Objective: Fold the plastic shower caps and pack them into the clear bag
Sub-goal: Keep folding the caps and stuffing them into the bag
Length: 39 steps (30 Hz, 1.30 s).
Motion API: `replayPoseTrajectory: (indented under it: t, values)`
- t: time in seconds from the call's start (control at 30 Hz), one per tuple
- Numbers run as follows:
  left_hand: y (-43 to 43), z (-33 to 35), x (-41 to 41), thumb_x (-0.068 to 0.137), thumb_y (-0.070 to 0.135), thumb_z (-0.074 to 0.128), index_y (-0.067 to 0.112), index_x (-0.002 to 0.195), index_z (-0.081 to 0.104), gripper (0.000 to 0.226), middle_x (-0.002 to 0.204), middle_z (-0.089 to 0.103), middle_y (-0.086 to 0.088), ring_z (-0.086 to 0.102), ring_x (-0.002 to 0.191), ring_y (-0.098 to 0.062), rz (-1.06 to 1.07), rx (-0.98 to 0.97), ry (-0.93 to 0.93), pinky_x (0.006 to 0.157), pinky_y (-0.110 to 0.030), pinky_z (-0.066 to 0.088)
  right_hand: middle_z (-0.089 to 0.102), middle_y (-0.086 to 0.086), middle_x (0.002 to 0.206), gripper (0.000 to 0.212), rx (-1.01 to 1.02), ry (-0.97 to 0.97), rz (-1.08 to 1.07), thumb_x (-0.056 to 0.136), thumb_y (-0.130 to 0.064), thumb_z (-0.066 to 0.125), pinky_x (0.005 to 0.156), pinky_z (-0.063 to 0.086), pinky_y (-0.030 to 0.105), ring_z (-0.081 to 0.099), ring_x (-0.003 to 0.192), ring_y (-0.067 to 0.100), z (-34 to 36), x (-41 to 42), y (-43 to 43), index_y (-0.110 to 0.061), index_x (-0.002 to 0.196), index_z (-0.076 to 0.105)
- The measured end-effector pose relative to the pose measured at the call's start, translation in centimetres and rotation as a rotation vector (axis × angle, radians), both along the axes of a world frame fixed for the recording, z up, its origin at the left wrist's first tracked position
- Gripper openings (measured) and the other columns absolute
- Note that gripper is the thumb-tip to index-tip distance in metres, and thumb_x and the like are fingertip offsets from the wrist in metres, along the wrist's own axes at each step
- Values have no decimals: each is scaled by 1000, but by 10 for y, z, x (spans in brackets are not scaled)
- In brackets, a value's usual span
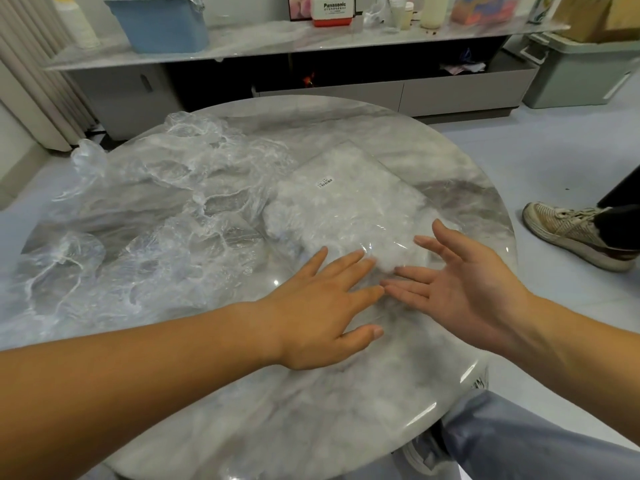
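Note:
A clear bag (pixel 349 199) stuffed with white folded shower caps lies on the round marble table (pixel 311 410), right of centre, with a small label on top. Several loose clear shower caps (pixel 166 209) lie crumpled in a heap across the table's left half. My left hand (pixel 322 306) lies palm down with fingers spread straight, fingertips at the bag's near end. My right hand (pixel 460 282) is held open, palm turned left and up, fingers straight beside the bag's near right corner. The fingertips of both hands nearly meet. Neither hand grips anything.
Behind the table runs a low cabinet (pixel 311 88) with a marble top carrying a blue bin (pixel 162 22), boxes and bottles. A grey-green crate (pixel 581 71) stands at the back right. Another person's sneaker (pixel 568 233) rests on the floor at right. My knee (pixel 519 438) is under the table's near edge.

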<state>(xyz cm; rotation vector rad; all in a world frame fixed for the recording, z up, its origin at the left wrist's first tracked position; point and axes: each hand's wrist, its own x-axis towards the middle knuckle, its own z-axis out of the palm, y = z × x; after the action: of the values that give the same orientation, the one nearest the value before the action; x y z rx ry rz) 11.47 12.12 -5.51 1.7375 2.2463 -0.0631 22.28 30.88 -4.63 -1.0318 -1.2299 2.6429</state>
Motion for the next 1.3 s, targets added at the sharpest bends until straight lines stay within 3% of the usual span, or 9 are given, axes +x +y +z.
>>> replayPoseTrajectory:
  t: [0.23, 0.4, 0.57, 0.67, 0.73, 0.83, 1.0, 1.2, 1.3]
  values:
    - [-27, 10, -9, 102, 60, 23, 32, 160, 9, 67, 169, -9, 4, -19, 152, -7, 59, 83, -31, 124, -38, -11, 76, 19, 86, 40, 747, -333, 160, 104, -43, 50, 79, 61, 51, 75, 75, 34, 20, 8, 6, -4, 100, 61]
    - [-75, 22, -27, 96, 64, 25, 32, 152, 37, 65, 163, 24, 9, 15, 150, -9, 290, 220, -65, 119, -23, 11, 71, 6, 69, 31, 1086, -113, 381, 100, -34, 57, 59, 56, 35, 67, 58, 17, 29, -10, -38, -7, 87, 66]
    - [-144, 19, -39, 90, 69, 22, 36, 131, 59, 65, 135, 48, 14, 40, 127, -7, 457, 234, -3, 106, -26, 34, 71, -10, 92, 22, 1287, 154, 748, 94, -45, 59, 74, 54, 27, 66, 82, 3, 26, -51, -97, -26, 90, 71]
    - [-182, 11, -41, 85, 71, 17, 39, 124, 64, 69, 136, 49, 10, 43, 127, -11, 548, 192, 5, 105, -30, 37, 57, -19, 135, 30, 1459, 308, 974, 97, -53, 54, 97, 45, 21, 47, 120, -12, 13, -77, -130, -34, 113, 70]
    - [-201, 4, -41, 83, 72, 14, 40, 128, 62, 73, 154, 37, 3, 31, 142, -17, 577, 123, -14, 113, -36, 32, 27, -16, 162, 43, 1550, 342, 1138, 98, -60, 47, 121, 24, 28, 15, 150, -1, 2, -92, -149, -37, 131, 62]
    - [-214, -8, -40, 85, 73, 15, 37, 136, 50, 71, 168, 5, -6, 4, 154, -22, 547, 61, 0, 120, -41, 25, 4, -12, 169, 59, 1661, 273, 1312, 100, -63, 36, 126, 6, 32, -7, 154, 4, -14, -104, -163, -29, 147, 49]
    - [-219, -17, -45, 98, 57, 44, 22, 129, 36, 47, 160, 19, -4, 14, 151, -17, 694, 134, -175, 112, -23, 26, 46, 0, 151, 65, 1771, 354, 1210, 100, -61, 32, 116, 28, 22, 34, 142, 13, -32, -104, -160, -17, 143, 54]
    - [-230, -23, -70, 94, 60, 51, 24, 140, 25, 64, 145, 34, 6, 45, 116, -11, 745, 157, -289, 98, -28, 40, 63, -5, 123, 41, 1774, 644, 948, 99, -46, 46, 96, 45, 17, 58, 114, 8, -17, -68, -141, -18, 118, 70]
    - [-230, -23, -76, 90, 60, 59, 24, 143, 24, 73, 158, 21, 3, 40, 137, -16, 622, 103, -256, 109, -28, 37, 65, -6, 114, 28, 1707, 739, 912, 99, -36, 54, 91, 49, 21, 62, 107, 6, -16, -49, -132, -17, 110, 71]
